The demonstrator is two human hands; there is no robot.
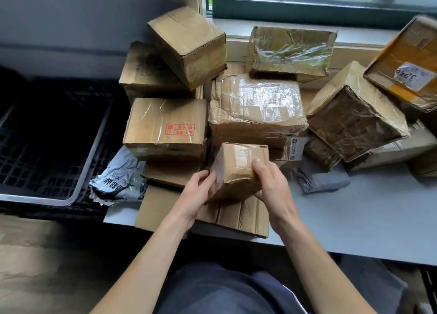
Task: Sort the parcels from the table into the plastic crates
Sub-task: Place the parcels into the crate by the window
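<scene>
Hands: the left hand [201, 190] and the right hand [272, 186] both grip one small parcel [238, 169]. The left fingers curl on its left side. The right hand holds its right side, with the thumb on the top face.
Parcel: a brown taped box, tilted between the hands, over a flat cardboard sheet [238, 215]. I cannot tell if its bottom edge touches the sheet.
Crate: the black plastic crate [47, 148] is well to the left of the left hand, lower than the table [354, 219].
Step, as I judge: the parcel is picked and must travel left to the crate.
Risk 1: the tape looks smooth, so the box may slip if one hand lets go too early.
Risk 2: on the way left, the parcel or forearm may hit the red-stamped box [165, 127] or drag the grey mail bag [118, 181] off the edge.
Risk 3: the stacked boxes beyond the hands lean, and a bump may tip them.
</scene>
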